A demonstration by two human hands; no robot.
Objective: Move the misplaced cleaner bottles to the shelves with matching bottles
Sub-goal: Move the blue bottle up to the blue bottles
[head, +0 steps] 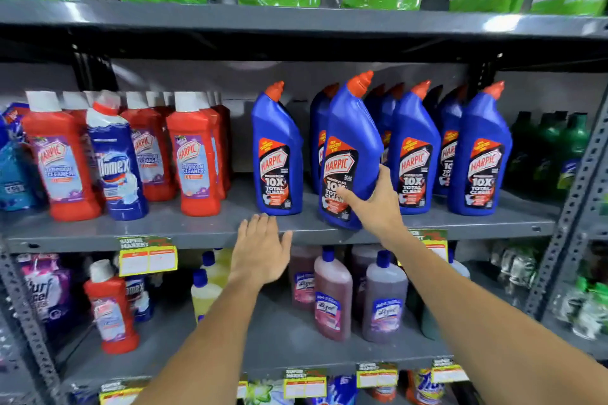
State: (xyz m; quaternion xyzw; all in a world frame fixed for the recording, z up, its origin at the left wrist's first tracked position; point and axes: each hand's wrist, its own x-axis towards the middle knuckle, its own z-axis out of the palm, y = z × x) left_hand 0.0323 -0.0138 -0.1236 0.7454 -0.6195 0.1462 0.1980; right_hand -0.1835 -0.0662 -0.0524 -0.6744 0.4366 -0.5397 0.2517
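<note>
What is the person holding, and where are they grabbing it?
The right hand grips a blue Harpic bottle low on its body, over the label's lower right side. The left hand is open and holds nothing.

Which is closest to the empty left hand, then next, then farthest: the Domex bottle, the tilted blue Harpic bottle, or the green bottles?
From the left hand:
1. Tilted blue Harpic bottle, just right, in the right hand.
2. Domex bottle, off to the left among red bottles.
3. Green bottles, far right end of the shelf.
</note>
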